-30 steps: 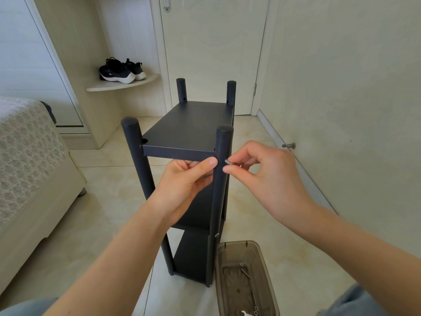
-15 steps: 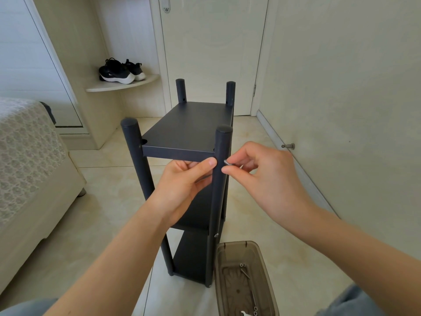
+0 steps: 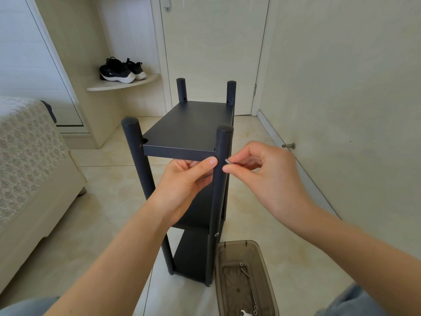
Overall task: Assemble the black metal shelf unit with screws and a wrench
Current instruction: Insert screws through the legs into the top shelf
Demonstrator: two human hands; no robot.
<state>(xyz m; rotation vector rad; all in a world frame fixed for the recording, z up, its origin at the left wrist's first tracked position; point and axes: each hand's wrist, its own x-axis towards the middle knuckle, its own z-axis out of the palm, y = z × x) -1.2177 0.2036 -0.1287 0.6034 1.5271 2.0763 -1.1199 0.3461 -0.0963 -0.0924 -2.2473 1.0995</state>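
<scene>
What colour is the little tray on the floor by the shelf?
Translucent smoky brown tray, seen in the head view.

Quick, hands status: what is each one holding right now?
Left hand: grips top shelf's front edge.
Right hand: pinches a screw at the front right post.

This is looking like a home bedroom: a bed (image 3: 27, 144) with a lacy cover is standing along the left edge of the tiled floor (image 3: 109, 201), sneakers (image 3: 120, 70) are sitting on a corner shelf (image 3: 145, 82), and a closed door (image 3: 214, 49) is facing the far end.
</scene>
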